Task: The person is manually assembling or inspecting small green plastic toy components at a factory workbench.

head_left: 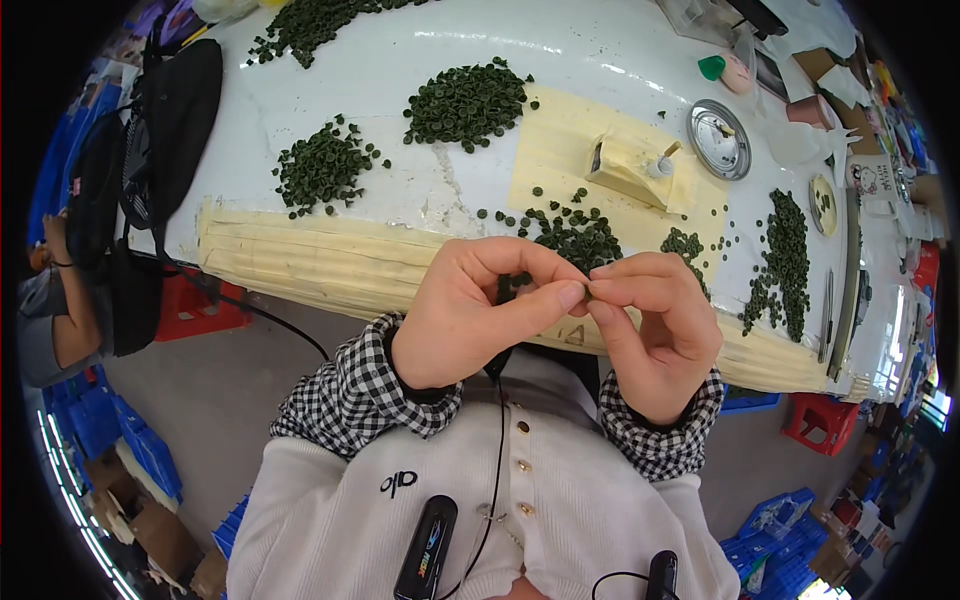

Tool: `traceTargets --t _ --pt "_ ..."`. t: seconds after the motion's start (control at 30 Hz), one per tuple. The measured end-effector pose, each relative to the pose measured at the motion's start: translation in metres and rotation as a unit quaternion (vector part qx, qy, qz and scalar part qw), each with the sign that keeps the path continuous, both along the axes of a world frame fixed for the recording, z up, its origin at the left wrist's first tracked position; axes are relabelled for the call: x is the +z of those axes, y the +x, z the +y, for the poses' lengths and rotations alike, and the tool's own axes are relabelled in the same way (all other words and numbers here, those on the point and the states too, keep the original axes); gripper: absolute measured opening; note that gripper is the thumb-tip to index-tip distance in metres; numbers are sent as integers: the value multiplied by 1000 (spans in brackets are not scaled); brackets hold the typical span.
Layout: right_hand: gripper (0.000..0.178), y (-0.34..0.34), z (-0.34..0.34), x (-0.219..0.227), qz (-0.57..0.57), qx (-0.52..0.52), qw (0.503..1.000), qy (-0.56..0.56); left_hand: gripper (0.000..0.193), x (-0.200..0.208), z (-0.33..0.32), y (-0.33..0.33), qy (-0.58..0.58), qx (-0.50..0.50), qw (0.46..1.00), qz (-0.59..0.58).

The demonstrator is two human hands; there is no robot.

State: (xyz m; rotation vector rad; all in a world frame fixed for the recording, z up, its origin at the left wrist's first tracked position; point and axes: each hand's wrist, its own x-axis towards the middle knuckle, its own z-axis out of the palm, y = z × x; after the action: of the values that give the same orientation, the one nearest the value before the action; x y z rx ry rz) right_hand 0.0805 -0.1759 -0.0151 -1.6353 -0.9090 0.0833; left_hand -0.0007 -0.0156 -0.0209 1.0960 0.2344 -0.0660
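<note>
Left hand [480, 310] and right hand [660, 335] pinch together one green piece [586, 292] — near the dark green pile [580, 236].

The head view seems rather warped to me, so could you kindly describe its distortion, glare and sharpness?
Head view: the white table has its front edge bowed by distortion; head view: pale glare streaks its top; head view: the left hand and right hand look fairly sharp, but the small green piece pinched between them is mostly hidden.
</note>
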Motion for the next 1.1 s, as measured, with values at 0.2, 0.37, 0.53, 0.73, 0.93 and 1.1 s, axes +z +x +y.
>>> traceTargets --t 0.2,0.37,0.53,0.73,0.93,1.1 --pt "17 -6 -1 -5 191 34 980 54 9 5 1 -1 71 2 997 2" --pt "16 -6 -2 -6 226 49 971 58 8 8 -1 -1 80 8 997 -10" --pt "15 -6 -3 -5 219 46 973 53 9 3 -3 -3 102 21 994 -16" --pt "14 -6 -3 -5 210 33 976 46 11 -4 -6 -3 99 36 993 -50" --pt "13 -4 -3 -6 142 40 988 33 9 -9 -5 -4 104 36 990 -85" --pt "14 -7 -3 -6 172 22 984 38 9 -3 -7 -2 89 46 994 -51"
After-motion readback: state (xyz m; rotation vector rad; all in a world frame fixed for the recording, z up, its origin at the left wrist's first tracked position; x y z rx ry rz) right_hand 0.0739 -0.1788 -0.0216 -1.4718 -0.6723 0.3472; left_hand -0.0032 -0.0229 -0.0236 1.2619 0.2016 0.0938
